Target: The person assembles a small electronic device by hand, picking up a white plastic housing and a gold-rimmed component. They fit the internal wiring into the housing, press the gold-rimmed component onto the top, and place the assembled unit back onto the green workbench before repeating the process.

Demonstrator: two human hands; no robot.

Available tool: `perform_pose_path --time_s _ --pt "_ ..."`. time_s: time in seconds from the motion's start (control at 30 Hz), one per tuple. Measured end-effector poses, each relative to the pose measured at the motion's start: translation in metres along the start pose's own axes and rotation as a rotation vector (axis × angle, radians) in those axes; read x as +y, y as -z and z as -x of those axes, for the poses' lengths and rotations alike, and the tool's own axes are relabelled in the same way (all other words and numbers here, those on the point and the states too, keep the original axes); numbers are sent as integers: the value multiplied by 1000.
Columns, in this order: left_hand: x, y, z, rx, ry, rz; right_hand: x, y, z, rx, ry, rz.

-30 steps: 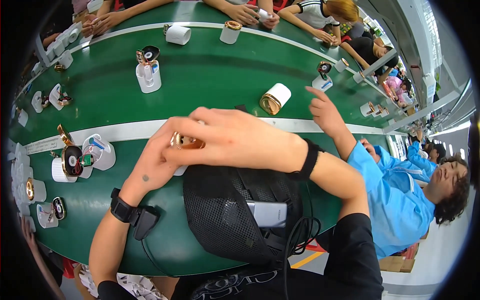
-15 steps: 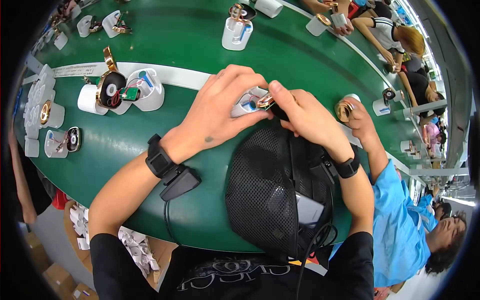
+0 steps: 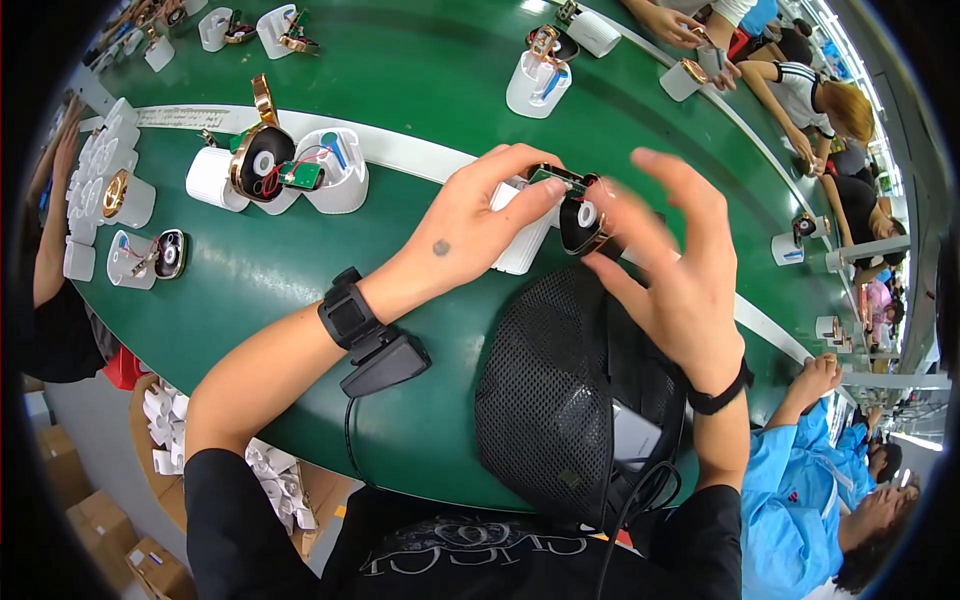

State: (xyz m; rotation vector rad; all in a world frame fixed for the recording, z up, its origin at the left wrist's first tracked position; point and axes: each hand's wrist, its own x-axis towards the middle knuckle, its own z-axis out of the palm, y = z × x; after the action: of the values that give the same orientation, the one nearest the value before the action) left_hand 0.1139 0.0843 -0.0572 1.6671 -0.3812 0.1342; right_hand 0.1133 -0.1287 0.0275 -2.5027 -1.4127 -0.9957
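My left hand (image 3: pixel 490 205) is closed round a white plastic housing (image 3: pixel 520 243), which lies tilted on its side. The thumb presses by a green circuit board (image 3: pixel 550 178) at the housing's end. A black speaker piece with a gold rim (image 3: pixel 583 222) hangs open beside that end. Just right of it is my right hand (image 3: pixel 675 265), its fingers spread and partly smeared by motion. Its thumb and a blurred finger come close to the speaker piece; whether they touch it I cannot tell.
A black mesh bag (image 3: pixel 545 390) with a grey device in it stands in front of me on the green table (image 3: pixel 300 400). To the left are opened white housings (image 3: pixel 337 185) with wires and speaker pieces. A white rail (image 3: pixel 410 160) crosses behind. A co-worker in blue (image 3: pixel 790 490) sits at right.
My right hand has let go of the speaker piece, opened and moved right. The housing has been turned in my left hand, and the speaker piece now hangs at its end. The co-worker's hand has drawn back.
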Motion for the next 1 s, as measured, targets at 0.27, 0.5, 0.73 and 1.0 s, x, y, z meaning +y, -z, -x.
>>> perform_pose_path --time_s 0.27,0.5,0.73,1.0 --pt "-11 3 0 -107 -119 -9 19 8 0 -419 -32 -255" --pt "-6 3 3 -270 -205 -256 34 -12 -3 -329 -971 -1299" --pt "-12 -9 8 -93 -327 -232 32 -13 -15 -460 -957 -1729" --pt "-16 -11 10 -26 -342 -156 25 -9 -20 -429 -916 -1569"
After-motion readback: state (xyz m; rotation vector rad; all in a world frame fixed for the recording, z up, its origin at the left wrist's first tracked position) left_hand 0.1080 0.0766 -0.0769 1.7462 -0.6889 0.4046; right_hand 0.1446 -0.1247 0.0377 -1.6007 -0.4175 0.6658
